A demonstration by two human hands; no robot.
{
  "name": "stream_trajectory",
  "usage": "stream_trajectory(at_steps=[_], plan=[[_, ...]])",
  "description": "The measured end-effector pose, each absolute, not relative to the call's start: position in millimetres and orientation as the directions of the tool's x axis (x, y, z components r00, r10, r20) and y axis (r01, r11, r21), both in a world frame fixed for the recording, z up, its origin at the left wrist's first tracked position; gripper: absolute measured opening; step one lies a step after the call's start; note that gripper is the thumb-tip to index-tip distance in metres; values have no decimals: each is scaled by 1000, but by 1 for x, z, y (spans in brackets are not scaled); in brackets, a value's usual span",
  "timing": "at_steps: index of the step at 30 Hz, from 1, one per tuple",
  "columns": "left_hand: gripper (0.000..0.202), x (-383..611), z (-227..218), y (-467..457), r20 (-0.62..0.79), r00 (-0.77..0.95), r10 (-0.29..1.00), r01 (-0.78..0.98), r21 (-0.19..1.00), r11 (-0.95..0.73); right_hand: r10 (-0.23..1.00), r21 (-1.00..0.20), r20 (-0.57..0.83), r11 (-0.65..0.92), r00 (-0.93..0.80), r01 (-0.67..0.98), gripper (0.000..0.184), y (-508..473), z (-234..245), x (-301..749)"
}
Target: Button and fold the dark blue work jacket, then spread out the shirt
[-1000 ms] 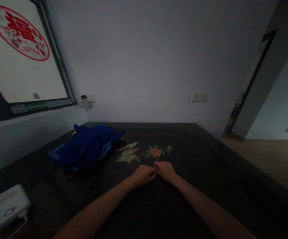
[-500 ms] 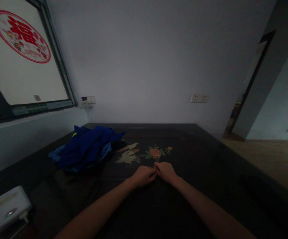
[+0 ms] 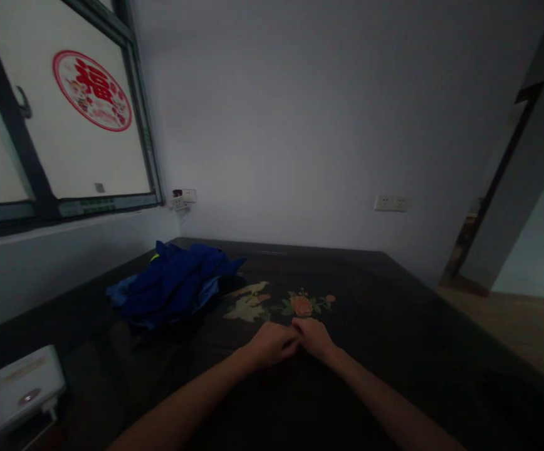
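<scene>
My left hand (image 3: 274, 343) rests low over the dark table (image 3: 417, 351), its fingers curled in. Against it, at the fingertips, lies my right hand (image 3: 316, 337), closed as well. The two hands touch each other, and no object shows in or between them; their undersides are hidden. Just beyond them a flower and bird picture (image 3: 301, 305) decorates the tabletop. To the left of the hands, a crumpled blue cloth (image 3: 178, 285), perhaps a garment, lies in a heap with a small yellow-green patch.
A white box-like device (image 3: 30, 388) with a cable stands at the near left. Behind the table rises a pale wall with sockets (image 3: 391, 203). The window (image 3: 91, 150) with a round red sticker is on the left; floor (image 3: 511, 322) shows at right.
The view has tilted and turned slightly, so the surroundings appear shifted right and mostly lower. My hands stay together in much the same pose.
</scene>
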State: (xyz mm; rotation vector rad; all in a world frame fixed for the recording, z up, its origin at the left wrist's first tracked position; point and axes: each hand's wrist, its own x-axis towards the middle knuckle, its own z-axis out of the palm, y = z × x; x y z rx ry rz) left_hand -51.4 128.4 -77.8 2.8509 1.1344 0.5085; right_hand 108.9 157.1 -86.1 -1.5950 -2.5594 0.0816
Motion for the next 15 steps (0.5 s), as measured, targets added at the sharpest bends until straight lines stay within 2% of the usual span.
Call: stream_trajectory(at_steps=[2, 6, 10, 13, 15], plan=[[22, -71, -64, 136, 392, 576, 717, 718, 177, -673, 861, -133, 98, 508, -499, 851, 27, 167, -78, 91], [28, -147, -23, 160, 580, 190, 792, 875, 265, -404, 812, -201, 166, 584, -560, 787, 27, 189, -60, 32], [23, -252, 9, 190, 733, -84, 675, 931, 298, -208, 792, -292, 210, 611, -574, 736, 26, 211, -46, -43], [40, -315, 13, 208, 675, -350, 650, 916, 391, 86, 789, -351, 265, 615, -555, 706, 42, 230, -38, -94], [56, -339, 6, 216, 616, -462, 638, 872, 446, 200, 800, -380, 300, 599, -519, 705, 55, 244, -34, -119]])
